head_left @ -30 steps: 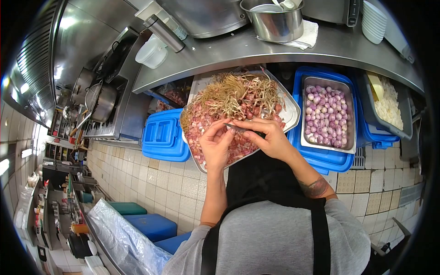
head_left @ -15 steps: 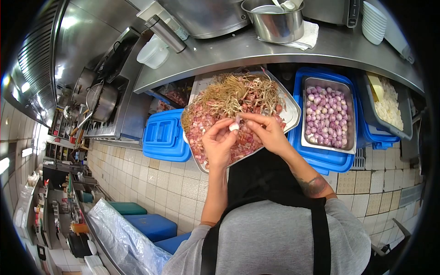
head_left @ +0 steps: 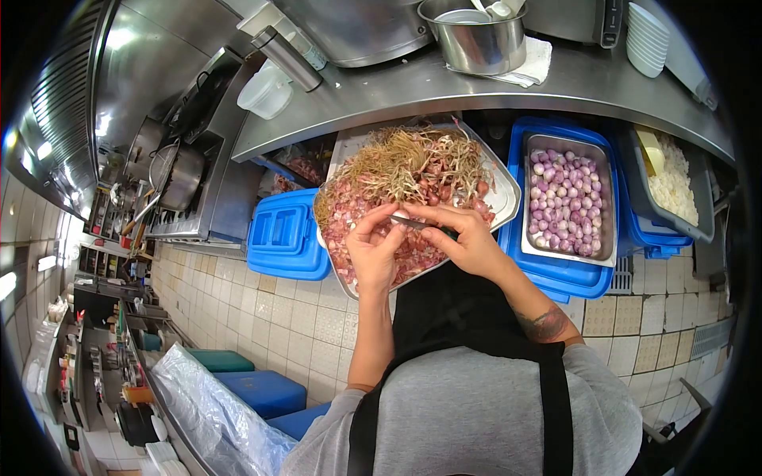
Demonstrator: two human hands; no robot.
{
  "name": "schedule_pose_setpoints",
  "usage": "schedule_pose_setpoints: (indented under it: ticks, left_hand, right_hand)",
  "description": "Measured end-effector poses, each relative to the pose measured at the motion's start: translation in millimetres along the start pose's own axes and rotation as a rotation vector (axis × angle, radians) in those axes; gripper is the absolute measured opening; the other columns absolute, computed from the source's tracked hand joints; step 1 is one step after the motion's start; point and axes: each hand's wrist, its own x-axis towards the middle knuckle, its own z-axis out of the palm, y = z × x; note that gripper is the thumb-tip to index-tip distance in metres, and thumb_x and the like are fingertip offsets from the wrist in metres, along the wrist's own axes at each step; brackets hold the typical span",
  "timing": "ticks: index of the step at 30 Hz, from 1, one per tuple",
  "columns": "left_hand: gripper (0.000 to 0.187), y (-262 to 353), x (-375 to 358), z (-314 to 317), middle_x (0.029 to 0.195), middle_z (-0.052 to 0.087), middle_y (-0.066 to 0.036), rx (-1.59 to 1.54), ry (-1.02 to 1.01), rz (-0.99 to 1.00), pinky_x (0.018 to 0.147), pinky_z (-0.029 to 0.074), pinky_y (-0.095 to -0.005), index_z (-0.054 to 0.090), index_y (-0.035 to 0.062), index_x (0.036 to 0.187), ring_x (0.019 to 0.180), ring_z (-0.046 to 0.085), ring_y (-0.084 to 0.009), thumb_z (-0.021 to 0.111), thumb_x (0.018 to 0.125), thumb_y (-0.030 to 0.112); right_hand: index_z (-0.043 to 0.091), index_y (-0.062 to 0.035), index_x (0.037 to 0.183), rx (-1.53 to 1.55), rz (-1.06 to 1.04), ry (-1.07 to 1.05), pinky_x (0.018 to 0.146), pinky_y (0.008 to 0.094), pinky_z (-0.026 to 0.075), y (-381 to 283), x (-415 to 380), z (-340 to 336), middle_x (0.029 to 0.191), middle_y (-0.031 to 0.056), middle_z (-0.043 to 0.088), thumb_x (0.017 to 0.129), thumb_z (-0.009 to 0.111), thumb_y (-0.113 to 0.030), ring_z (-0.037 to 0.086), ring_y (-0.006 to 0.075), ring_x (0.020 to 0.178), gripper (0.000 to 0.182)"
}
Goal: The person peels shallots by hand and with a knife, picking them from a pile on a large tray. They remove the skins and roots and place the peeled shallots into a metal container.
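Shallot [head_left: 402, 213]: small and pale, pinched at the fingertips over the near half of the tray [head_left: 503, 190]; I see it partly covered by fingers.
Left hand [head_left: 373, 244]: narrow, thumb and forefinger closed on the shallot.
Right hand [head_left: 470, 240]: wrapped around a small knife [head_left: 409, 223], its dark blade against or just beside the shallot; I cannot tell which.
Tray: pink skins [head_left: 349, 202] along the left and near edges, dry stalks [head_left: 405, 157] toward the far edge, unpeeled shallots [head_left: 446, 193] between the stalks and my view of the right hand, bare metal at the right corner.
Steel pan [head_left: 526, 194]: right of the tray, filled with peeled shallots [head_left: 565, 198], resting on a blue lid [head_left: 548, 276].
Counter [head_left: 373, 89]: pot [head_left: 486, 49] and white cloth [head_left: 537, 63] near the front edge, plastic tub [head_left: 264, 94] by the left corner.
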Motion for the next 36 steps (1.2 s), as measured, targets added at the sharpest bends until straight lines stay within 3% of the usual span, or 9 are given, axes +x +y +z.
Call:
schedule_pose_setpoints:
  ticks: [4, 10, 13, 19, 22, 25, 28, 31, 36]
  left_hand:
    - [0.031, -1.7, -1.5, -4.5, 0.109, 0.059, -0.013, 0.055, -0.021, -0.013, 0.08, 0.05, -0.0246, 0.061, -0.0072, 0.103, 0.093, 0.059, -0.0156, 0.063, 0.073, -0.015]
    - [0.031, -3.5, -2.8, -2.1, 0.107, 0.06, -0.013, -0.002, 0.02, -0.104, 0.079, 0.05, -0.0249, 0.061, -0.0074, 0.103, 0.092, 0.059, -0.0149, 0.063, 0.073, -0.015]
    - [0.031, -3.0, -1.9, -2.0, 0.105, 0.061, -0.013, -0.019, -0.006, -0.064, 0.077, 0.05, -0.0245, 0.062, -0.0073, 0.103, 0.09, 0.059, -0.0144, 0.063, 0.073, -0.015]
    - [0.031, -1.1, -5.4, -1.4, 0.103, 0.061, -0.012, -0.068, -0.019, -0.074, 0.075, 0.051, -0.0239, 0.062, -0.0068, 0.103, 0.086, 0.06, -0.0136, 0.063, 0.073, -0.014]
    - [0.029, -0.7, -5.2, -3.1, 0.103, 0.061, -0.012, -0.022, -0.045, -0.079, 0.075, 0.051, -0.024, 0.062, -0.0064, 0.102, 0.087, 0.06, -0.0137, 0.063, 0.073, -0.014]
    - [0.034, -1.0, -4.3, -4.0, 0.106, 0.061, -0.013, -0.055, -0.107, -0.087, 0.077, 0.052, -0.0246, 0.06, -0.0061, 0.106, 0.091, 0.06, -0.0149, 0.063, 0.074, -0.014]
    - [0.039, -7.1, -3.6, -3.6, 0.11, 0.061, -0.015, -0.144, -0.104, -0.134, 0.079, 0.052, -0.0258, 0.056, -0.0059, 0.112, 0.096, 0.06, -0.0169, 0.063, 0.075, -0.013]
    - [0.043, -5.3, -3.4, -2.4, 0.112, 0.06, -0.018, -0.177, -0.111, -0.129, 0.085, 0.053, -0.0336, 0.052, -0.0056, 0.119, 0.1, 0.061, -0.0227, 0.059, 0.077, -0.013]
    - [0.037, -3.7, -0.9, -5.4, 0.109, 0.061, -0.016, -0.137, -0.079, -0.127, 0.084, 0.051, -0.0276, 0.056, -0.0059, 0.113, 0.099, 0.06, -0.0182, 0.06, 0.076, -0.014]
  right_hand:
    - [0.06, -0.0047, 0.118, -0.1, 0.101, -0.08, 0.077, 0.0288, 0.047, -0.6, 0.0, -4.4, 0.093, 0.0106, 0.066, 0.085, 0.058, -0.006, 0.062, 0.0187, 0.08, 0.033]
    - [0.061, -0.0041, 0.116, 0.327, 0.302, -0.028, 0.079, 0.0271, 0.047, 3.7, -3.6, -1.8, 0.095, 0.0089, 0.067, 0.086, 0.057, -0.006, 0.06, 0.0151, 0.083, 0.031]
    - [0.061, -0.0037, 0.116, 0.142, 0.034, 0.043, 0.079, 0.0278, 0.047, 4.5, -4.4, 6.4, 0.096, 0.0093, 0.067, 0.086, 0.058, -0.007, 0.061, 0.0158, 0.083, 0.031]
    - [0.062, -0.0046, 0.116, -0.007, 0.017, -0.028, 0.066, 0.0261, 0.046, 10.7, -3.4, -0.8, 0.085, 0.0055, 0.066, 0.087, 0.057, -0.008, 0.058, 0.0118, 0.071, 0.029]
    - [0.063, -0.0046, 0.115, 0.531, 0.41, -0.097, 0.055, 0.0212, 0.042, 14.1, -5.9, -0.8, 0.076, 0.0004, 0.061, 0.09, 0.055, -0.009, 0.051, 0.0056, 0.062, 0.027]
    - [0.063, -0.0042, 0.115, 0.673, 0.447, -0.036, 0.048, 0.0169, 0.036, 20.4, -6.0, -0.9, 0.075, -0.0024, 0.057, 0.092, 0.052, -0.01, 0.045, 0.0012, 0.057, 0.026]
    - [0.061, -0.0015, 0.116, 0.428, 0.422, 0.07, 0.055, 0.0211, 0.042, 28.5, -6.1, -0.4, 0.077, 0.0, 0.061, 0.091, 0.052, -0.01, 0.051, 0.0046, 0.062, 0.028]
    - [0.059, -0.0019, 0.118, 0.048, 0.059, 0.342, 0.063, 0.0268, 0.046, 38.6, 0.0, 5.6, 0.081, 0.004, 0.064, 0.089, 0.054, -0.009, 0.057, 0.0104, 0.07, 0.03]
    - [0.063, -0.0061, 0.114, -0.031, 0.039, 0.057, 0.068, 0.0306, 0.047, 5.3, -5.0, 1.4, 0.083, 0.0103, 0.064, 0.084, 0.058, -0.005, 0.061, 0.0189, 0.075, 0.031]
